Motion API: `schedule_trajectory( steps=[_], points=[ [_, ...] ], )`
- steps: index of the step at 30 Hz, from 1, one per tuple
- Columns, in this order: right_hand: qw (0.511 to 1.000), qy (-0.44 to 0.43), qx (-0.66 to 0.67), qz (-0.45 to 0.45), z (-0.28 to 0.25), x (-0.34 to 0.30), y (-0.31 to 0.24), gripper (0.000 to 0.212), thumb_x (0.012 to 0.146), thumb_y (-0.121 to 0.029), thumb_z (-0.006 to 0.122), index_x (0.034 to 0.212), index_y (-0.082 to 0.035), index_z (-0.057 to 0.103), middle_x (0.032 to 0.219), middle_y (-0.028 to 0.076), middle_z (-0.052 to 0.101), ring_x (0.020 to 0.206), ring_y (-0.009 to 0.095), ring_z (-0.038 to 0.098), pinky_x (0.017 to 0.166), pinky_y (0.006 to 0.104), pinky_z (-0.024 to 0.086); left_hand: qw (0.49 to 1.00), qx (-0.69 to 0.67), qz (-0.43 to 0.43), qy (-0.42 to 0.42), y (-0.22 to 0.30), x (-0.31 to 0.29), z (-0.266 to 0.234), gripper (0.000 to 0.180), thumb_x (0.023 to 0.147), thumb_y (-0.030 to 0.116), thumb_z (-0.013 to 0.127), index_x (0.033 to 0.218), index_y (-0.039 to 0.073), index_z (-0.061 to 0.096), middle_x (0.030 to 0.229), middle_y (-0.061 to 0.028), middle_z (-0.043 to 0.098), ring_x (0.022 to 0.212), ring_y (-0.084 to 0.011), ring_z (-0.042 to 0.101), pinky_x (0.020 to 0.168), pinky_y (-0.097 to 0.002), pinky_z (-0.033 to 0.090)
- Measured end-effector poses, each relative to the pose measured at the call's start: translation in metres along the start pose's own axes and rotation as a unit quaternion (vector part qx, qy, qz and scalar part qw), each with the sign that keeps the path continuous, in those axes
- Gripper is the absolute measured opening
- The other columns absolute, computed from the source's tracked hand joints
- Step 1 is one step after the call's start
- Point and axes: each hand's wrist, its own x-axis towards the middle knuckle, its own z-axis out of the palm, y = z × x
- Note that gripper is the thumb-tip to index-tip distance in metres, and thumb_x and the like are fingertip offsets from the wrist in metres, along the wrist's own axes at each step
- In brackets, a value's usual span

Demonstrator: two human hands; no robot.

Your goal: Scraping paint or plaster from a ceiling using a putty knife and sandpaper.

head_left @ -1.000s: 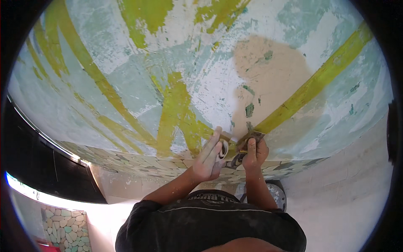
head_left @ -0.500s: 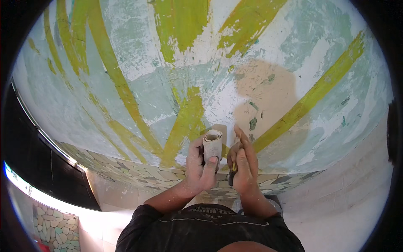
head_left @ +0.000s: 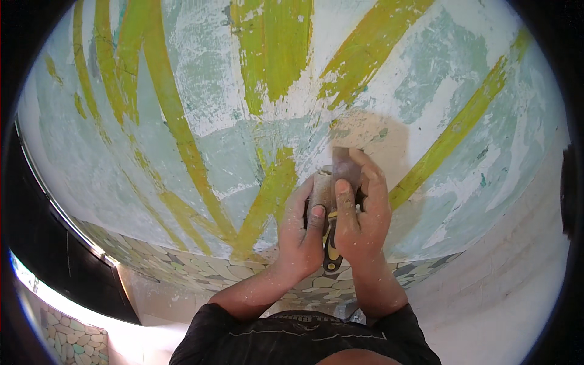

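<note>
My left hand (head_left: 297, 234), dusted with white powder, is closed round an upright rolled-up sheet (head_left: 322, 190), pale and rough like sandpaper, its thumb pressed along the side. Right against it, my right hand (head_left: 365, 213) grips a putty knife (head_left: 330, 250). The flat metal blade (head_left: 345, 159) points up between thumb and fingers, while the black and yellow handle hangs below between my two hands. Both hands are in front of a painted wall (head_left: 237, 164) with green-yellow stripes, pale green patches and scraped white areas.
A band of flat stone mosaic (head_left: 213, 263) runs along the foot of the wall. At the left is a dark opening or panel (head_left: 67, 249) with a bright edge. More stone mosaic (head_left: 73, 337) shows at the lower left. A pale surface (head_left: 486, 292) lies at the right.
My right hand has turned and come in beside the roll, raising the putty knife so its blade shows upright. The roll has tilted and shifted right. The whole view has moved slightly.
</note>
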Motion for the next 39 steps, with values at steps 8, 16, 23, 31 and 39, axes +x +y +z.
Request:
schedule_trajectory(
  steps=[8, 16, 23, 31, 39],
  points=[
    [0.997, 0.071, -0.012, -0.017, 0.001, 0.043, -0.011, 0.037, 0.097, 0.000, 0.053, 0.133, 0.004, 0.049, 0.120, 0.012, 0.060, 0.100, 0.013, 0.058, 0.089, 0.0269, 0.046, 0.998, -0.045, 0.000, -0.052, 0.034, 0.026, 0.013, 0.053, 0.107, 0.030, 0.034, 0.147, -0.005, 0.032, 0.142, -0.0172, 0.045, 0.130, -0.0241, 0.043, 0.110, -0.0364, 0.032],
    [0.993, 0.115, -0.006, -0.018, 0.003, 0.055, -0.015, 0.020, 0.095, -0.001, 0.058, 0.114, -0.002, 0.060, 0.110, 0.004, 0.061, 0.086, 0.009, 0.053, 0.077, 0.0242, 0.044, 0.994, -0.047, 0.001, -0.097, 0.049, 0.040, 0.014, 0.046, 0.106, 0.020, 0.040, 0.145, -0.005, 0.036, 0.136, -0.0184, 0.051, 0.125, -0.0233, 0.048, 0.106, -0.0348, 0.036],
    [0.982, 0.145, -0.114, -0.049, -0.004, 0.064, -0.014, 0.013, 0.088, -0.003, 0.064, 0.101, -0.005, 0.065, 0.105, 0.006, 0.059, 0.081, 0.014, 0.054, 0.076, 0.0257, 0.045, 0.989, -0.040, -0.073, -0.120, 0.054, 0.050, 0.019, 0.037, 0.108, 0.022, 0.035, 0.131, -0.003, 0.051, 0.115, -0.0094, 0.060, 0.103, -0.0131, 0.054, 0.090, -0.0284, 0.045],
    [0.994, 0.056, -0.086, -0.030, -0.009, 0.065, -0.017, 0.024, 0.091, -0.004, 0.062, 0.114, -0.003, 0.067, 0.105, 0.009, 0.066, 0.089, 0.017, 0.061, 0.080, 0.0285, 0.048, 0.990, -0.091, -0.067, -0.082, 0.044, 0.059, 0.014, 0.036, 0.107, 0.028, 0.041, 0.118, -0.002, 0.057, 0.094, -0.0060, 0.062, 0.082, -0.0103, 0.054, 0.075, -0.0281, 0.047],
    [0.995, -0.011, -0.093, 0.026, -0.013, 0.078, -0.035, 0.027, 0.094, -0.005, 0.060, 0.120, 0.000, 0.066, 0.107, 0.012, 0.070, 0.100, 0.017, 0.066, 0.087, 0.0293, 0.050, 0.971, -0.140, -0.162, -0.109, 0.072, 0.055, 0.014, 0.036, 0.107, 0.028, 0.039, 0.118, -0.001, 0.056, 0.093, -0.0047, 0.062, 0.081, -0.0083, 0.055, 0.072, -0.0255, 0.046]
  ],
)
